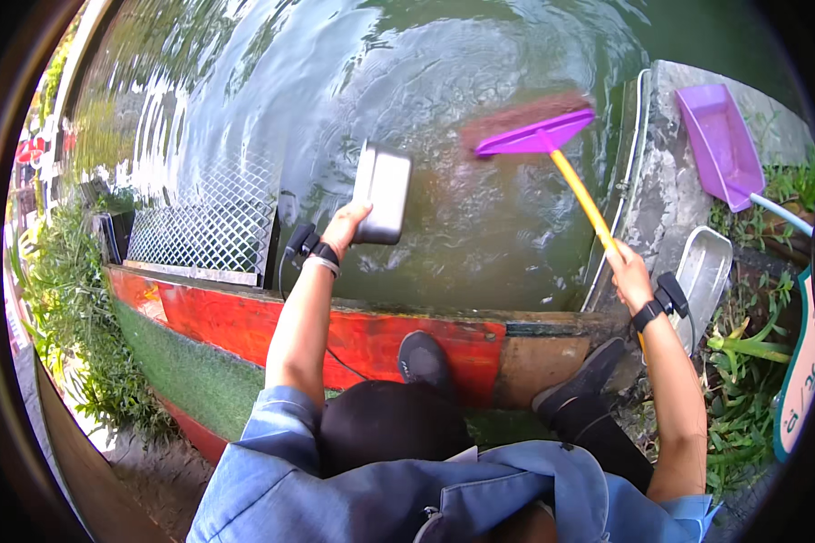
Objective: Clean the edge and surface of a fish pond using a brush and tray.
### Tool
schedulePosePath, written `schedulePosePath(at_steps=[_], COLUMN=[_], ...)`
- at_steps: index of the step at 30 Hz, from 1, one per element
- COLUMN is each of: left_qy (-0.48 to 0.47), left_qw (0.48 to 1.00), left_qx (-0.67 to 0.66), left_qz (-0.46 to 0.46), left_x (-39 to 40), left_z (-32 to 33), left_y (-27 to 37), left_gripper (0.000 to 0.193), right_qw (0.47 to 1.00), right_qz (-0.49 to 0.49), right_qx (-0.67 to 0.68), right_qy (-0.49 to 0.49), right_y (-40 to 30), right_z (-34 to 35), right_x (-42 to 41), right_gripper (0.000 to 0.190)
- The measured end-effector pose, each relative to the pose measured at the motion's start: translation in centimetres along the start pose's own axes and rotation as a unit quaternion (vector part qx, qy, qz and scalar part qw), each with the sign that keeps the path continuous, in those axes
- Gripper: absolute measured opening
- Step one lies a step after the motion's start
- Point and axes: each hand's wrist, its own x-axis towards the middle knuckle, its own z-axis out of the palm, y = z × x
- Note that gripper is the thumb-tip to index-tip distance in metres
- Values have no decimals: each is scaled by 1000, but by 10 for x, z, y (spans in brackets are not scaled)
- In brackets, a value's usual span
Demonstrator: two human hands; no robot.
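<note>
Out over the green water point(475, 237), my left hand point(346, 227) grips a rectangular stainless steel pan point(386, 193) by its near edge, tipped on its side. My right hand point(628, 271) is closed around the yellow handle point(581, 193) of a broom. Its purple head point(536, 132) with reddish-brown bristles point(530, 115) is extended above the water; the bristles look blurred. Ripples spread around the pan and the broom. Whether the bristles touch the water I cannot tell.
My shoes point(424, 360) rest by a red-painted wooden edge point(244, 312) with green turf point(183, 370) behind it. A metal mesh panel point(200, 220) stands at left. At right, a purple dustpan point(723, 146) and another metal tray point(703, 278) lie by a concrete ledge point(662, 163), near plants and a sign point(805, 380) bearing writing.
</note>
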Motion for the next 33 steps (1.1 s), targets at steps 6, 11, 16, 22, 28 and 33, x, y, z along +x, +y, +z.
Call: schedulePosePath(at_steps=[6,11,16,22,28,33], left_qy=[-9,1,95,-97,-147,-182], left_qw=[999,995,958,995,985,965], left_qx=[33,96,258,-12,-93,-174], left_qz=[5,-29,88,2,-2,-74], left_x=[1,25,18,-28,-21,-6], left_z=[-6,-6,-2,28,33,39], left_y=[0,-20,-47,1,24,34], left_gripper=[31,27,19,36,51,46], right_qw=[998,976,945,994,996,995], right_qz=[36,79,-316,-90,-78,-32], right_qx=[40,108,-80,-40,-36,12], right_qy=[-27,-174,-34,-38,-30,-90], right_y=[-25,-34,14,-12,-14,-27], right_z=[-22,-55,3,69,27,-8], right_x=[-13,-76,-77,-11,-33,-75], right_gripper=[43,44,38,39,31,47])
